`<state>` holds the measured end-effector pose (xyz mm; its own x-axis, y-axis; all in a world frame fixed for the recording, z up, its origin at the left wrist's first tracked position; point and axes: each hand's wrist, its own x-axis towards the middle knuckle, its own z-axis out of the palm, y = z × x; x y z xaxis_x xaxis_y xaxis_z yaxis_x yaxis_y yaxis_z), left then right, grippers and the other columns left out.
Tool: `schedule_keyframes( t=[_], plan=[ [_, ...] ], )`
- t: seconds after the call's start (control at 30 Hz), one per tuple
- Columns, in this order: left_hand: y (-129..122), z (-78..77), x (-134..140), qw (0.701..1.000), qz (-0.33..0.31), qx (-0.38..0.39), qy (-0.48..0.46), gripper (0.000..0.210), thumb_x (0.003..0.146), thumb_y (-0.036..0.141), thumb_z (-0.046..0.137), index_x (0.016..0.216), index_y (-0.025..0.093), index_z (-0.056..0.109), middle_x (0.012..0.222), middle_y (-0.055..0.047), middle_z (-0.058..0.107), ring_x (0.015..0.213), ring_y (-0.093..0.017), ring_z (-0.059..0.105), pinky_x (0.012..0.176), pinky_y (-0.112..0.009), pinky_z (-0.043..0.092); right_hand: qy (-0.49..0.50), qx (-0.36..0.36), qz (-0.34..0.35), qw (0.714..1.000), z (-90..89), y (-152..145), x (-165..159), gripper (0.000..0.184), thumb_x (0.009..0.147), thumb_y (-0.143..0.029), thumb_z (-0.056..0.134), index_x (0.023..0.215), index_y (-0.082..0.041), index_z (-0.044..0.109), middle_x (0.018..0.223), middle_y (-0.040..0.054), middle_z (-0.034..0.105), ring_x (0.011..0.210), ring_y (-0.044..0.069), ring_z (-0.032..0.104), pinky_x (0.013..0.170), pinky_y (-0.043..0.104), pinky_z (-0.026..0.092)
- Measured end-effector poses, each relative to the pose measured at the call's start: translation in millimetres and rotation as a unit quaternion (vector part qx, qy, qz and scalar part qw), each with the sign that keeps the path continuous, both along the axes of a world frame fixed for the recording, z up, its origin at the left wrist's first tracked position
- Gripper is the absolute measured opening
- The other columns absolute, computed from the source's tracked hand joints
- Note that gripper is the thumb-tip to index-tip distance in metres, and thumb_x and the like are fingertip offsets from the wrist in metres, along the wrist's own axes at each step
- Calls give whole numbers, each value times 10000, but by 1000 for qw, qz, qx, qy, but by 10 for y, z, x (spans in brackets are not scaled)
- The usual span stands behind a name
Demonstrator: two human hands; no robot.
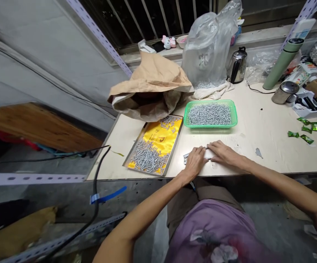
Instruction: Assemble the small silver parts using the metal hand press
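Observation:
A flat, narrow silvery metal piece lies near the front edge of the table. My left hand is closed over its left part, and its left end with a few small details sticks out beyond my fingers. On the right end rests my right hand, fingers bent and pressed together along it. Left of my hands is a shallow tray lined with yellow cloth, with many small silvery metal pins heaped in it. A green plastic basket full of similar pins stands behind my hands.
A brown paper sack gapes open behind the tray. At the back stand a clear plastic bag, a metal pot, a green bottle and a lidded metal cup. Green-wrapped sweets lie at right.

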<state>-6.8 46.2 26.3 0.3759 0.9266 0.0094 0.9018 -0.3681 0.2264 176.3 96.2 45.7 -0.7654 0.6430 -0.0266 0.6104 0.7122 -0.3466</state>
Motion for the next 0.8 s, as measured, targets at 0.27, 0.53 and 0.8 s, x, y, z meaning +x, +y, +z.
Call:
schedule_keyframes(
  t=[0.27, 0.53, 0.8],
  plan=[
    [-544, -377, 266, 989, -16, 100, -111, 480, 939, 354, 463, 1373, 161, 395, 1413, -154, 474, 1367, -278, 371, 1086, -510, 366, -14, 21, -77, 997, -33, 269, -34, 264, 925, -258, 485, 1131, -147, 607, 1080, 135, 599, 1013, 264, 518, 840, 371, 440],
    [-580, -374, 298, 987, -14, 66, -148, 522, 910, 431, 505, 1331, 125, 465, 1342, -169, 538, 1335, -301, 410, 1094, -518, 353, -91, 75, 23, 993, 158, 270, -702, 179, 903, -218, 514, 998, -185, 663, 1127, 116, 576, 979, 247, 454, 765, 348, 370],
    [-588, -484, 352, 989, 17, -9, -148, 512, 910, 439, 461, 1350, 177, 487, 1381, -115, 519, 1341, -299, 400, 1106, -458, 340, -56, 103, 266, 957, -79, -198, -1127, 101, 732, -128, 652, 788, -209, 625, 960, 92, 560, 1004, 240, 395, 829, 354, 358]
  ],
)
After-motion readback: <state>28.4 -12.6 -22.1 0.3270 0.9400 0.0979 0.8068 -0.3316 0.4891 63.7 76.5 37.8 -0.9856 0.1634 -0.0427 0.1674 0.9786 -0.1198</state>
